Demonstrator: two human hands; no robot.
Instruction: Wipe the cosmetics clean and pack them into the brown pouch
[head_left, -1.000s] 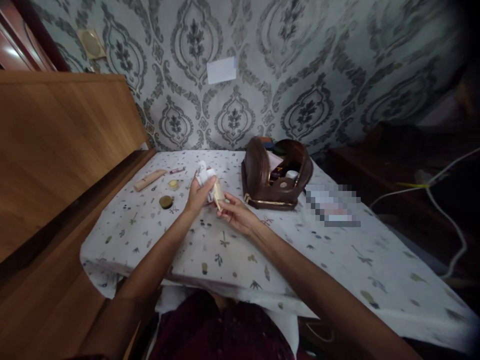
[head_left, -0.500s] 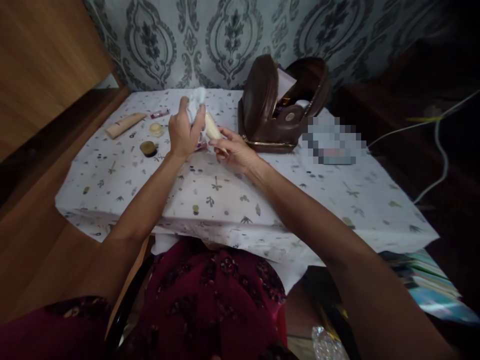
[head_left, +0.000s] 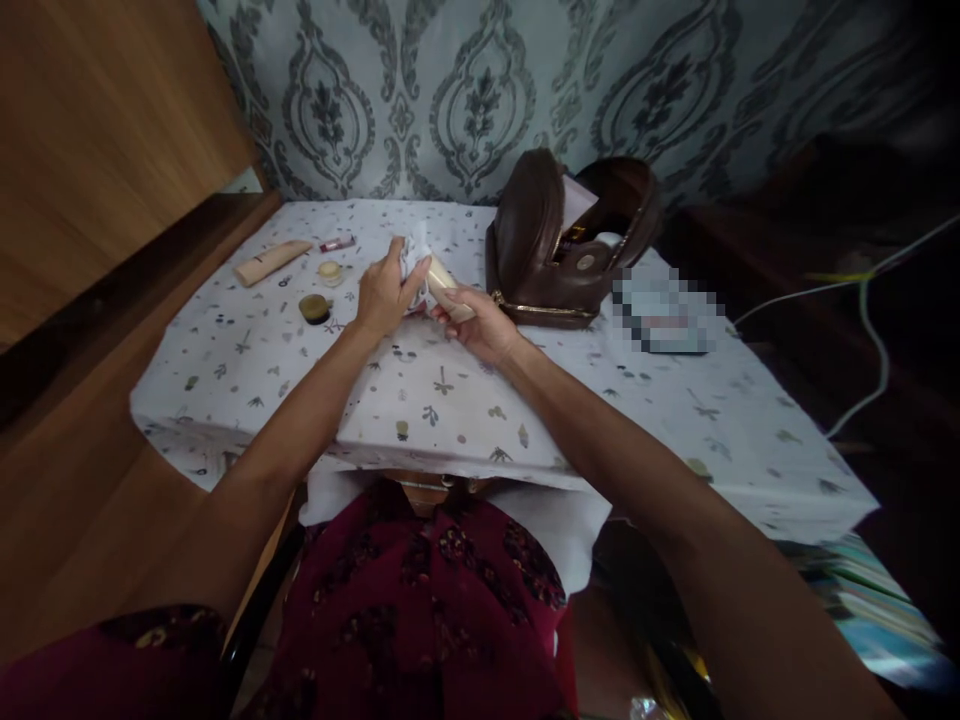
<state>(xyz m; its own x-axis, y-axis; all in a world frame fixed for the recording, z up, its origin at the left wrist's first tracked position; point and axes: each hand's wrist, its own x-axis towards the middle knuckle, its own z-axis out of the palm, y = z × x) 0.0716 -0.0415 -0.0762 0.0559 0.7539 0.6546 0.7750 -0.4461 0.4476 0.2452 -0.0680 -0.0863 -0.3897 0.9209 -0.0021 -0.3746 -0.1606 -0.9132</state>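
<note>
My left hand is closed around a crumpled white wipe. The wipe is pressed against the upper end of a cream-coloured tube. My right hand grips that tube by its lower end, fingers wrapped round it. The tube is tilted, its top leaning toward the left hand; the label cannot be read. To the left lie a beige tube, a small pinkish tube, a little jar with a pale yellow lid and a round dark olive item.
A brown leather cosmetic bag stands unzipped behind my right hand, with items inside. A blurred-out flat object lies to its right. The table wears a white patterned cloth. A white cable hangs at the right.
My view has tipped up slightly, so the table sits lower in the picture. Both hands still hold the wipe and the tube, and the wipe remains against the tube's upper end.
</note>
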